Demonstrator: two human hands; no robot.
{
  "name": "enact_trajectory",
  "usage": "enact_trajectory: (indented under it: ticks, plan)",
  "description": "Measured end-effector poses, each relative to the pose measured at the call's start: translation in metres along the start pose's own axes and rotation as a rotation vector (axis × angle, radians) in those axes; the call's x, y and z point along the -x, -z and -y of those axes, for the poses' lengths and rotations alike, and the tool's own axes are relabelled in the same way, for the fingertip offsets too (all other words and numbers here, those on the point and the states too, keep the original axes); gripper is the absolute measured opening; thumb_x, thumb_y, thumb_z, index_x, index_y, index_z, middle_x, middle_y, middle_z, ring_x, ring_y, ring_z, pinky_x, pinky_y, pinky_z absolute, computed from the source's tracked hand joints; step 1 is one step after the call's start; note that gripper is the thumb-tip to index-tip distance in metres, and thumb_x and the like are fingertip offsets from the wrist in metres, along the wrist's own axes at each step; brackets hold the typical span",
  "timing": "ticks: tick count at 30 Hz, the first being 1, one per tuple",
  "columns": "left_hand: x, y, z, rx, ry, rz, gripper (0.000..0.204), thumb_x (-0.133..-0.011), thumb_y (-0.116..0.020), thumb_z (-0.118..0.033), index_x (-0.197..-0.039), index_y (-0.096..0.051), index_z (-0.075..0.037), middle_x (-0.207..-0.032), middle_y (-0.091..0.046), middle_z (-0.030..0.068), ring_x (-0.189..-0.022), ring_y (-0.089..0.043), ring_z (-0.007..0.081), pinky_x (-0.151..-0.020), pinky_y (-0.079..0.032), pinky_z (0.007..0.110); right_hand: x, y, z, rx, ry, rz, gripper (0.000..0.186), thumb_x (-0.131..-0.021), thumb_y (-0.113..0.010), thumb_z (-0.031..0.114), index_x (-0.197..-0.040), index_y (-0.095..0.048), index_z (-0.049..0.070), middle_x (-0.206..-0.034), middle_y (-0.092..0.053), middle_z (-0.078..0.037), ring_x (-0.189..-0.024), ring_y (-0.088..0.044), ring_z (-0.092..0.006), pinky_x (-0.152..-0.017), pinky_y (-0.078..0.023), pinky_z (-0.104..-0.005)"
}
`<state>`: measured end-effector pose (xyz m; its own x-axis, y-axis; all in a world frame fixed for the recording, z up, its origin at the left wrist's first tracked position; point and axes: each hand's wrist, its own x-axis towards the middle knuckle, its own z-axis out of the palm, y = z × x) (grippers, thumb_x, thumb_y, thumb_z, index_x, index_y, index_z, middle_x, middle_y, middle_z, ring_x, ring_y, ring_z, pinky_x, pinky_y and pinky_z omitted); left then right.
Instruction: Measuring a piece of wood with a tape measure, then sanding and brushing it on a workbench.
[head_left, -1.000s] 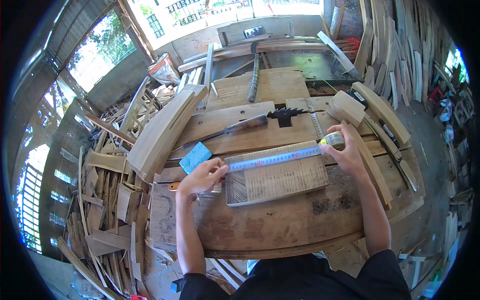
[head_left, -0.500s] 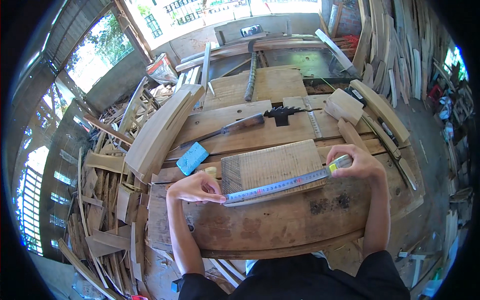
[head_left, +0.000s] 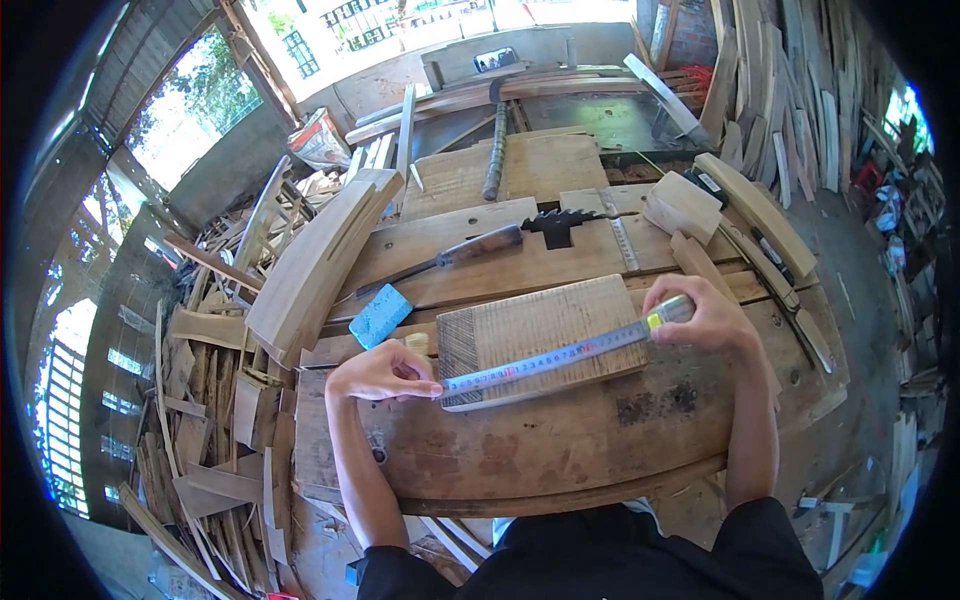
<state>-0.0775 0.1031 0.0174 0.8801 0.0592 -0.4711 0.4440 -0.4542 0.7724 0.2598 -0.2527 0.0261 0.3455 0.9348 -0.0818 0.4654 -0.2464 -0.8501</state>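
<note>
A steel tape measure's blade (head_left: 548, 361) stretches across a thick wooden block (head_left: 545, 316), which lies on the workbench with a dark hatched band at its left end. At the block's near left corner, my left hand (head_left: 382, 372) pinches the blade's left end between thumb and fingers. My right hand (head_left: 712, 318) is closed round the tape's yellow and silver case (head_left: 672, 313) just off the block's right end. The blade runs slantwise, its right end farther from me. Whether it touches the wood all along I cannot tell.
Beyond the block lie a blue sponge-like block (head_left: 381, 316), a wooden-handled chisel (head_left: 470, 248), a dark toothed blade (head_left: 562, 224) and a hammer (head_left: 496, 150). Curved timbers (head_left: 320, 262) stand at the bench's left; wood pieces and a pencil-like rod (head_left: 772, 250) lie at right. Scrap wood (head_left: 215, 440) is heaped left.
The tape's right end, with my right hand on its case, has shifted slightly away from me across the block. My left hand keeps its pinch. The whole view has moved a little.
</note>
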Motion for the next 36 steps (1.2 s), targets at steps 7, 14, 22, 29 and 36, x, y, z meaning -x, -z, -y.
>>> enact_trajectory:
  ticks: [7, 14, 22, 29, 36]
  plan:
    - [-0.006, -0.003, 0.000, -0.008, 0.022, 0.025, 0.041, -0.096, -0.082, -0.047, -0.086, -0.082, -0.007, -0.058, -0.058, -0.0066, -0.051, -0.052, 0.0018, -0.044, -0.035, 0.021, -0.011, -0.012, -0.002, 0.041, -0.049, -0.282, 0.040, -0.078, -0.083, 0.029, -0.108, -0.065, 0.008, -0.097, -0.065, -0.002, -0.093, -0.063, -0.0138, -0.084, -0.051, -0.0320]
    - [-0.006, -0.005, 0.000, -0.022, -0.025, 0.027, 0.043, -0.095, -0.082, -0.049, -0.084, -0.081, -0.008, -0.058, -0.058, -0.0065, -0.051, -0.053, 0.0021, -0.044, -0.036, 0.022, -0.018, -0.018, -0.014, 0.033, 0.018, -0.340, 0.040, -0.080, -0.082, 0.026, -0.112, -0.066, 0.009, -0.105, -0.066, -0.004, -0.102, -0.063, -0.0163, -0.093, -0.051, -0.0343]
    - [-0.002, -0.001, 0.011, 0.007, -0.076, -0.077, 0.040, -0.100, -0.077, -0.044, -0.090, -0.078, -0.005, -0.062, -0.057, -0.0065, -0.055, -0.050, 0.0019, -0.046, -0.034, 0.023, -0.020, -0.028, 0.000, 0.058, 0.123, -0.436, 0.041, -0.079, -0.082, 0.021, -0.115, -0.066, 0.007, -0.108, -0.064, -0.004, -0.106, -0.062, -0.0155, -0.094, -0.050, -0.0331]
    - [-0.008, -0.003, 0.004, 0.114, -0.023, -0.446, 0.032, -0.106, -0.071, -0.037, -0.106, -0.074, -0.005, -0.067, -0.058, -0.0058, -0.055, -0.046, 0.0019, -0.047, -0.032, 0.024, -0.034, -0.040, -0.022, -0.183, 0.207, -0.557, 0.046, -0.084, -0.081, 0.007, -0.125, -0.060, 0.006, -0.125, -0.061, -0.008, -0.117, -0.062, -0.0168, -0.100, -0.052, -0.0342]
    - [-0.013, -0.006, 0.002, -0.015, -0.037, -0.423, 0.030, -0.105, -0.073, -0.034, -0.103, -0.073, -0.004, -0.065, -0.054, -0.0066, -0.057, -0.045, 0.0016, -0.049, -0.031, 0.025, -0.047, -0.052, -0.045, -0.112, 0.265, -0.635, 0.046, -0.085, -0.081, 0.006, -0.125, -0.058, 0.004, -0.140, -0.060, -0.016, -0.126, -0.063, -0.0251, -0.107, -0.052, -0.0387]
